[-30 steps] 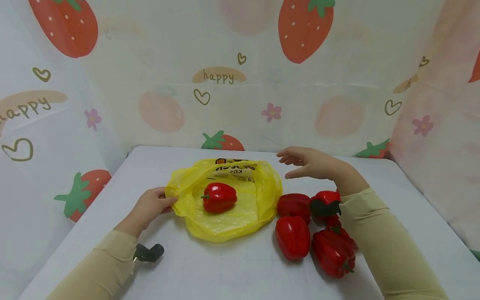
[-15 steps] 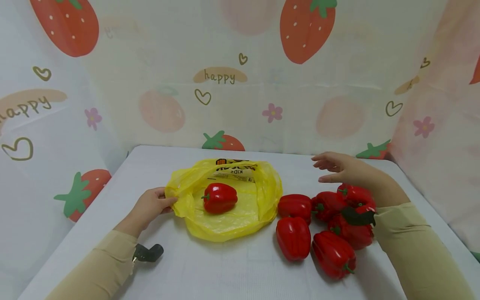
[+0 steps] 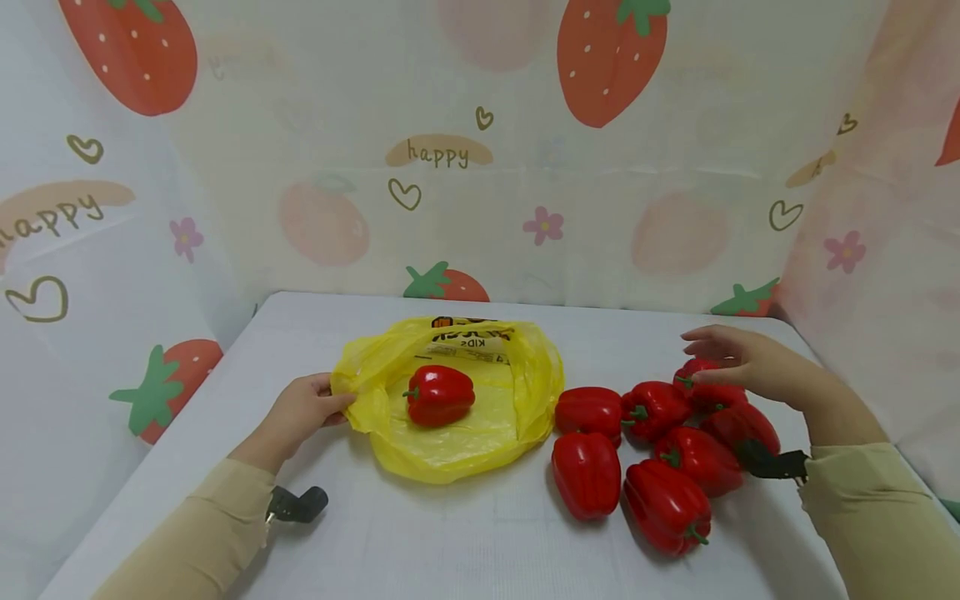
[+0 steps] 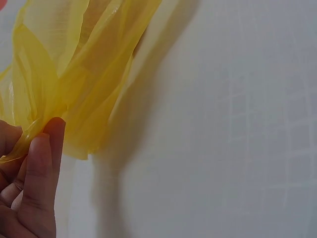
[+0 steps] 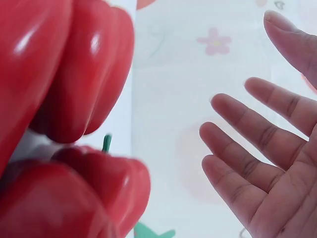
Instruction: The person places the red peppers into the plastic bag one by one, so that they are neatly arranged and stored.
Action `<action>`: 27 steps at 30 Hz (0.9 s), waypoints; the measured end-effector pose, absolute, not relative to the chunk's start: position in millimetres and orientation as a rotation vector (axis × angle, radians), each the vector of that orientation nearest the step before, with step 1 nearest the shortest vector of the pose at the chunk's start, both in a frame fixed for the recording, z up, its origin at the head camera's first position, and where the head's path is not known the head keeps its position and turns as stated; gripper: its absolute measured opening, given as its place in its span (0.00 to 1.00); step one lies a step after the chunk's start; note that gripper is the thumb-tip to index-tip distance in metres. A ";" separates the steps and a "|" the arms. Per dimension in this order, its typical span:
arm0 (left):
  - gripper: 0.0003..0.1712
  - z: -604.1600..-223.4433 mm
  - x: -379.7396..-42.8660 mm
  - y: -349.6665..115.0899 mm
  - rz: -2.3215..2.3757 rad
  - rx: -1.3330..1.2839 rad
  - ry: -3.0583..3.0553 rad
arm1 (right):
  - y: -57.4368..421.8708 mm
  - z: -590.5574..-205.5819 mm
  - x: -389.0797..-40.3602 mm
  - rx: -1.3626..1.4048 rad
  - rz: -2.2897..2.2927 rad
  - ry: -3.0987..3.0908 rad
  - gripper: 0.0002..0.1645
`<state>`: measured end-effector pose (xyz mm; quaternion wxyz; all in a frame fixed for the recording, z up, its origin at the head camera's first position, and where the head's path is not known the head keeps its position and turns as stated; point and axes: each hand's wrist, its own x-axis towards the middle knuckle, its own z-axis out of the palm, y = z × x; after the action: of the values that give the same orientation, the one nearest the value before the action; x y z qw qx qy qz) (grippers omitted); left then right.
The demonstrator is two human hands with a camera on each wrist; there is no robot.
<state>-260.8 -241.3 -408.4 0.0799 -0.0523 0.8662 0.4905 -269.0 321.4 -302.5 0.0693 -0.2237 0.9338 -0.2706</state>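
Note:
My left hand pinches the left rim of a yellow plastic bag; in the left wrist view the bag's film runs between thumb and fingers. The bag lies with its mouth spread wide, and one red bell pepper rests inside, its green stem to the left. Over the back of a group of several red bell peppers, my right hand hovers with nothing in it. In the right wrist view its fingers are spread and relaxed, apart from the nearby pepper.
The peppers lie close together on the white table, right of the bag. Dark wrist camera mounts sit at both cuffs. A strawberry-printed curtain encloses the table at the back and sides.
My right hand has moved right, from beside the bag's far right rim to above the back peppers, uncovering more of them. The left hand keeps its hold on the bag.

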 end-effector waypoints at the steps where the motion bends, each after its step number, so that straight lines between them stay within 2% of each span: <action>1: 0.24 -408.2 -260.9 -241.0 1.468 -0.156 2.593 | 324.6 -303.9 -268.0 -0.668 -0.805 2.821 0.32; 27: 0.23 -408.9 -258.9 -238.4 1.492 -0.152 2.578 | 377.6 -336.1 -235.5 -0.380 -0.854 2.812 0.38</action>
<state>-258.9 -238.4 -408.9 0.0793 -0.0506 0.8617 0.4986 -235.5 377.6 -336.1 0.0889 -0.1277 0.9452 -0.2870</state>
